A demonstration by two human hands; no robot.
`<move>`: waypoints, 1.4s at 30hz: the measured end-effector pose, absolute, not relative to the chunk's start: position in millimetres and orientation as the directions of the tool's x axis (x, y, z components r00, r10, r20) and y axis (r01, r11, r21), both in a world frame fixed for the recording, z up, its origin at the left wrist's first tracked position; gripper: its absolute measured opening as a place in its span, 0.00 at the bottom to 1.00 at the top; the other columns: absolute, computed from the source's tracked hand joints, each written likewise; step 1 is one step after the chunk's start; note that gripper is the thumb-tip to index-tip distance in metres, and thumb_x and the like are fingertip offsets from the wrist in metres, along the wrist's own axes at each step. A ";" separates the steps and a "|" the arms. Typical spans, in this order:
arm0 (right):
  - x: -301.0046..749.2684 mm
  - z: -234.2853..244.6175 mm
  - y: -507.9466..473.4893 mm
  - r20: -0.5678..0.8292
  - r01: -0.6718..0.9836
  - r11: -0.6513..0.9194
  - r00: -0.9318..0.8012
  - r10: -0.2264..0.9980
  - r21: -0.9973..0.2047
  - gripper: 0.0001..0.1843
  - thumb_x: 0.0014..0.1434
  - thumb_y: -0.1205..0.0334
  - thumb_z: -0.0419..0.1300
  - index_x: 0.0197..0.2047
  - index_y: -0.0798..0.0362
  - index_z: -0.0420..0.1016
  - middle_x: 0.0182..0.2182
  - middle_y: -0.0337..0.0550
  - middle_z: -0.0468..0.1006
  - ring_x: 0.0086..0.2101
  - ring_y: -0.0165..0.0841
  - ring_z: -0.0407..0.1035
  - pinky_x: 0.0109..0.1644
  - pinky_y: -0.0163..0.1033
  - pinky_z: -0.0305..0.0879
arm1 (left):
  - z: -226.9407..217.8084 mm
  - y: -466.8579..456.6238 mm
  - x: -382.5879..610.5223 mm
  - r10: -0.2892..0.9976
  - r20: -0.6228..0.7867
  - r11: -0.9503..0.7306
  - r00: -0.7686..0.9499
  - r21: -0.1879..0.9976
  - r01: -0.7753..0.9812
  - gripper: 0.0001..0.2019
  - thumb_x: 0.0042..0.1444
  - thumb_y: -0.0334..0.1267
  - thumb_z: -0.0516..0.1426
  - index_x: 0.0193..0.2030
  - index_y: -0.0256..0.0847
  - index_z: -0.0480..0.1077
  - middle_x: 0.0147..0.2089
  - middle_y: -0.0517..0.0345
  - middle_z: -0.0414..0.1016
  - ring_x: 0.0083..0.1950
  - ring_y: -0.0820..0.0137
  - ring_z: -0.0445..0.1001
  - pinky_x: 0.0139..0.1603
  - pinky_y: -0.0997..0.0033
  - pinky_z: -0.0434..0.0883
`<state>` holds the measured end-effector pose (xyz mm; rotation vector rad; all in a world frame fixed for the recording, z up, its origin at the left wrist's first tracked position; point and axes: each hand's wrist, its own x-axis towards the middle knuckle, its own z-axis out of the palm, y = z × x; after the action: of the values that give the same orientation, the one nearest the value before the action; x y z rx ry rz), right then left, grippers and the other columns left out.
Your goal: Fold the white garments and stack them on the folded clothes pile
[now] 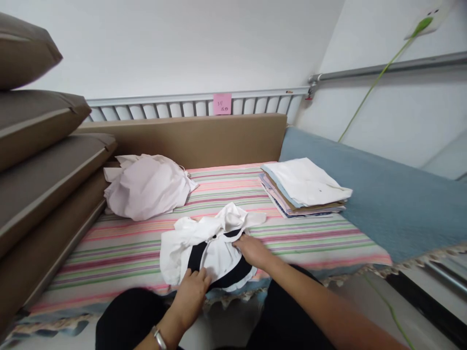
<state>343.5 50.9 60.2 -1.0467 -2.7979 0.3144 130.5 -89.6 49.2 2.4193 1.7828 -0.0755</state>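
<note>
A crumpled white garment (221, 255) with wide black bands and a ruffled edge lies at the front of the striped cloth. My left hand (191, 294), wearing a metal bangle, has its fingers curled on the garment's near left edge, beside a black band. At the right side, my right hand (251, 250) pinches the fabric near another black band, the fingertips partly hidden in the folds. White sleeve-like parts bunch up on the far side of the garment.
A loose pale cloth heap (148, 187) lies back left. To the right sits a folded clothes stack (306, 182), white on top. Brown cushions (44, 165) pile at the left. A blue cover (365, 170) drapes the right side, below a green cord (379, 80).
</note>
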 end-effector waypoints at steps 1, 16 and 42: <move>345.1 64.7 53.3 0.016 0.585 0.785 -0.800 0.600 -0.205 0.18 0.51 0.75 0.51 0.42 0.52 0.73 0.42 0.47 0.74 0.44 0.37 0.66 0.47 0.39 0.59 | 52.3 -85.4 130.3 0.947 -0.147 -0.284 0.285 0.023 0.958 0.17 0.48 0.28 0.52 0.46 0.40 0.67 0.45 0.49 0.71 0.41 0.59 0.71 0.47 0.53 0.64; 351.2 107.7 50.7 -0.174 0.463 0.876 -0.859 0.481 0.133 0.21 0.46 0.69 0.56 0.46 0.50 0.72 0.40 0.51 0.73 0.38 0.41 0.69 0.37 0.41 0.62 | 170.2 -78.5 72.7 0.930 -0.012 -0.367 0.367 -0.006 0.930 0.08 0.51 0.40 0.56 0.32 0.40 0.72 0.37 0.50 0.72 0.42 0.61 0.67 0.46 0.57 0.62; 265.7 185.2 -34.8 -0.166 0.124 -0.111 -0.729 0.664 -0.986 0.15 0.46 0.56 0.61 0.38 0.53 0.70 0.30 0.38 0.75 0.31 0.30 0.68 0.36 0.36 0.62 | 209.9 -54.5 74.6 0.920 0.378 -0.266 -0.101 0.794 0.547 0.11 0.48 0.39 0.56 0.39 0.40 0.68 0.39 0.56 0.74 0.42 0.68 0.71 0.45 0.69 0.66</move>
<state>265.7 -34.8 185.2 -0.8666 -1.7798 1.8952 74.6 -54.5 209.9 1.7923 1.6028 1.3204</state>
